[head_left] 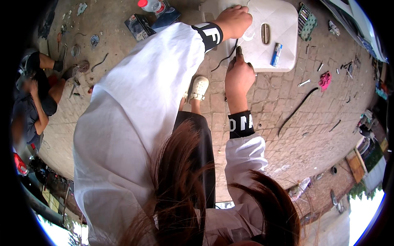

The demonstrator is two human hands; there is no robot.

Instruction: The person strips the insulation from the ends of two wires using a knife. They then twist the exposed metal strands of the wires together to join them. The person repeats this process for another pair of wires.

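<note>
My left hand (234,20) reaches out of a white sleeve with a black cuff. It lies fisted on a white plastic stool (283,24). A thin dark cord (225,59) comes out from under it, beside a small white curved piece (248,36). Just below, my right hand (239,76) pinches the same cord with its fingertips at the stool's near edge. The cord's loose end curls away to the left over the paving. What else the left fist encloses is hidden.
A blue-and-white tube (276,54) lies on the stool. A black box (139,25), a red-capped bottle (150,5), a green tool case (307,16), a wrench (303,83), a pink rag (325,80) and a long dark strip (297,108) lie on the brick paving. Another person (35,102) sits at left.
</note>
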